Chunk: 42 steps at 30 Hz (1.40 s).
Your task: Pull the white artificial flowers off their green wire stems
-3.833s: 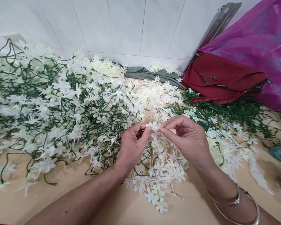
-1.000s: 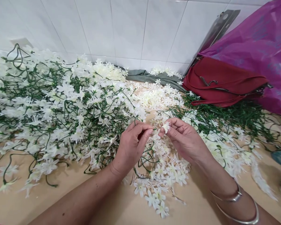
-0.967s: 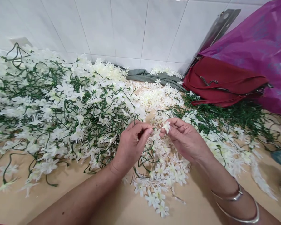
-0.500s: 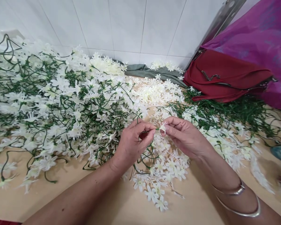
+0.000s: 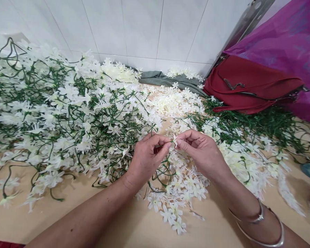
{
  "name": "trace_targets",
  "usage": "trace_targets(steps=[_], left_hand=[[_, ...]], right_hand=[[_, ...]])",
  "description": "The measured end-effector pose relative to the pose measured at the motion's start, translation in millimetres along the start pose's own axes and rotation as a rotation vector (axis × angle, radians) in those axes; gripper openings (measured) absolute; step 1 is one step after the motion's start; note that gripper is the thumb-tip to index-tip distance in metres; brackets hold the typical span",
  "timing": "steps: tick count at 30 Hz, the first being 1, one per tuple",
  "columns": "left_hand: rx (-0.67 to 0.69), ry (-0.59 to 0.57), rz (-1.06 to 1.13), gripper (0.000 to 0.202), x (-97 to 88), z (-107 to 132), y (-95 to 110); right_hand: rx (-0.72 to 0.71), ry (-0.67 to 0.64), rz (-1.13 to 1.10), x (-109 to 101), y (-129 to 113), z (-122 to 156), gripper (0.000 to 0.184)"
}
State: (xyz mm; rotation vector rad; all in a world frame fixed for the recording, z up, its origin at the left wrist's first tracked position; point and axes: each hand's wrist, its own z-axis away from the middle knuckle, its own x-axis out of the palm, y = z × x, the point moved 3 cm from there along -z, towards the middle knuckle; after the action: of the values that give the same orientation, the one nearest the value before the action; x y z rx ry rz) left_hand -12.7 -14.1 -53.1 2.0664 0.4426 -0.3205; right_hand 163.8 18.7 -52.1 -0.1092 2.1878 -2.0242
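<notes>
Between my two hands is a small white artificial flower [image 5: 175,140] on a green stem. My left hand [image 5: 151,155] is closed in a pinch on the green stem at the flower's base; most of the stem is hidden by the fingers. My right hand [image 5: 200,151] pinches the petal side of the same flower between thumb and forefinger. Loose white blossoms [image 5: 177,184] and thin white stamens lie on the table below the hands. Left of them rises a big heap of white flowers on green stems [image 5: 80,113].
More loose blossoms [image 5: 170,101] lie farther back, before a grey-green cloth [image 5: 162,79] along the tiled wall [image 5: 142,27]. At right are green stems [image 5: 268,124], a red bag [image 5: 250,82] and a purple plastic sheet [image 5: 294,38]. The tan table [image 5: 129,224] shows in front.
My right hand has shifted slightly left, closer to my left hand, with the flower between them. My left hand keeps its pinch nearly in place.
</notes>
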Motion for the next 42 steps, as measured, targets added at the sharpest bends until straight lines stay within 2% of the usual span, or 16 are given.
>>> trace_targets(steps=[4, 11, 16, 24, 33, 42], left_hand=[[-0.001, -0.014, -0.028, 0.009, 1.0, 0.5, -0.2], [-0.022, -0.06, -0.052, 0.01, 3.7, 1.7, -4.1], [-0.046, -0.073, -0.081, 0.01, 6.4, 3.2, -8.1], [-0.035, -0.077, -0.111, 0.011, 7.6, 4.5, -10.7], [-0.065, -0.049, -0.049, 0.007, 8.2, 4.4, -7.3], [-0.069, -0.071, -0.042, 0.008, 7.3, 3.1, -4.7]], right_hand=[[0.014, -0.005, -0.023, 3.8, 5.2, 0.9, 0.027], [0.119, -0.073, -0.093, 8.1, 12.6, -0.6, 0.035], [0.117, -0.132, -0.095, 8.8, 13.0, -1.6, 0.033], [0.148, -0.14, -0.065, 10.7, 11.8, -5.8, 0.039], [0.215, -0.205, -0.205, 1.9, 9.2, -6.3, 0.04], [0.301, -0.182, -0.271, -2.2, 8.4, -8.0, 0.041]])
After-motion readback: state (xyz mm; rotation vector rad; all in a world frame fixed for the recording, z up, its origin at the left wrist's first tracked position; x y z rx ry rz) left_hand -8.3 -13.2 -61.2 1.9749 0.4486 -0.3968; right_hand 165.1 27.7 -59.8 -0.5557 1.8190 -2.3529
